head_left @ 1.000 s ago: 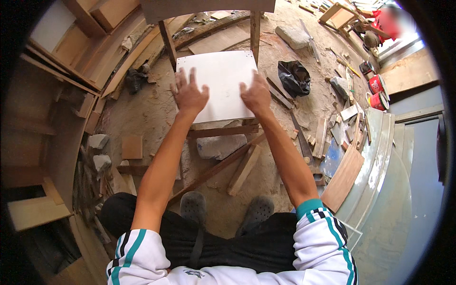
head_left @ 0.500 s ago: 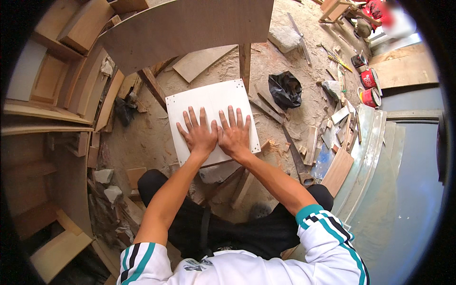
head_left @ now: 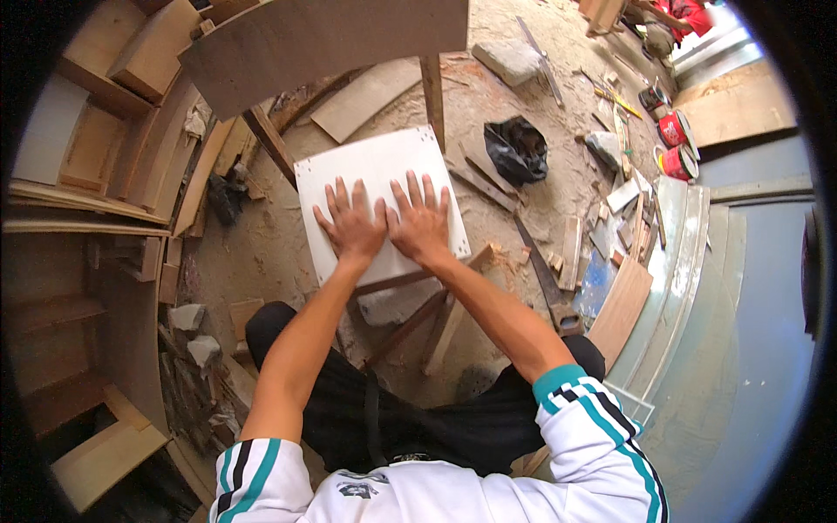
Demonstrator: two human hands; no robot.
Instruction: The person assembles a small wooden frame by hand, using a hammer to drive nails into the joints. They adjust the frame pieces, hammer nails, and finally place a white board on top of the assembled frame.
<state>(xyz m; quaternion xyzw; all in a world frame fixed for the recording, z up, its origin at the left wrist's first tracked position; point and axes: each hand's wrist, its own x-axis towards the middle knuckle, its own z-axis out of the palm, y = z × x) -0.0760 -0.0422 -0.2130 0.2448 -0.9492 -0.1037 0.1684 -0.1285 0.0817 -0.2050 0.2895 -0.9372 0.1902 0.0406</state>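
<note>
A white square seat board (head_left: 318, 179) with small dark holes grouped near its corners lies in front of me, on a wooden chair frame. Both palms press down flat on it, side by side, thumbs close together. My left hand (head_left: 352, 227) has its fingers spread over the board's middle. Just beside it, my right hand (head_left: 418, 222) rests the same way, fingers apart. Neither holds anything. Behind the board rises a curved brown plywood backrest (head_left: 331, 57) on two dark wooden posts. Wooden legs (head_left: 410, 327) show below the near edge.
To the right lie a handsaw (head_left: 542, 270), a black plastic bag (head_left: 516, 150) and several wood offcuts (head_left: 571, 253). Paint cans (head_left: 677, 163) stand farther right. Wooden cabinets (head_left: 65, 305) line the left. A person in red (head_left: 684, 17) is at the far right.
The board, chair and both hands appear slightly farther left and higher in the picture. My hands stay flat on the board; the board's near edge shows more.
</note>
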